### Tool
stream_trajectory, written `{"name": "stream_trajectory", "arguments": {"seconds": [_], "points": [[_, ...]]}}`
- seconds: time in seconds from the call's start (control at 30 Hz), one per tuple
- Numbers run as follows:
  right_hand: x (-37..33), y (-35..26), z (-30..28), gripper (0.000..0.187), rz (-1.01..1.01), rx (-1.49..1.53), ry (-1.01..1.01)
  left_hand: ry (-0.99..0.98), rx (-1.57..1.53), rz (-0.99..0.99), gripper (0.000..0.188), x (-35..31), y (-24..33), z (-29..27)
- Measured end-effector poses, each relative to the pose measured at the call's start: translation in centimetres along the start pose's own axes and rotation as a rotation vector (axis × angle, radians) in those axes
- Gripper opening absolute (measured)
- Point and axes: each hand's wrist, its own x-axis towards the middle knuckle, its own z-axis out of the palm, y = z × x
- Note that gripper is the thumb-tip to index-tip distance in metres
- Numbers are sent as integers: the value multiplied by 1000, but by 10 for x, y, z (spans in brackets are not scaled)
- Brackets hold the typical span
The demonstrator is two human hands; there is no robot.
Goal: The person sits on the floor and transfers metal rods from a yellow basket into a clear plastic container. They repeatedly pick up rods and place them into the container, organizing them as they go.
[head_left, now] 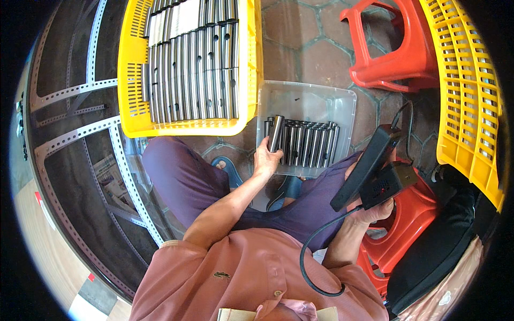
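My left hand [267, 160] grips a shiny steel tube [276, 134] that stands tilted over the near left side of a clear plastic bin [347, 115]. Inside that bin, several more steel tubes [310, 144] stand close together, just right of my hand. Over my right thigh, my right hand [377, 211] is closed on a black box [386, 184] with a small red light. Against this box lies a long black bar-shaped device [367, 167]; I cannot tell whether they are joined. Black cables [302, 259] run from them.
Left of the bin, a yellow crate [193, 130] holds rows of steel tubes [193, 75]. Red plastic stools [401, 64] stand at far right and near right. Another yellow crate [466, 80] is at the right edge. A perforated metal rack [126, 171] lines the left.
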Motion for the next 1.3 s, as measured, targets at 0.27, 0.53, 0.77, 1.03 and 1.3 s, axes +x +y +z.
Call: {"name": "stream_trajectory", "arguments": {"seconds": [0.27, 0.53, 0.77, 1.03, 1.3], "points": [[5, 4, -11, 103, -28, 160, -81, 117, 219, 44, 42, -34, 11, -6], [8, 6, -10, 109, -62, 195, -153, 127, 346, 150, 37, -31, 10, -13], [2, 5, -10, 112, -57, 169, -72, 96, 228, 59, 49, -42, 15, -27], [1, 4, -4, 107, -59, 108, -22, 77, 319, 176, 46, -27, 28, -25], [-4, 5, -4, 105, -45, 152, -20, -26, 465, 251, 58, -34, 13, -13]]}}
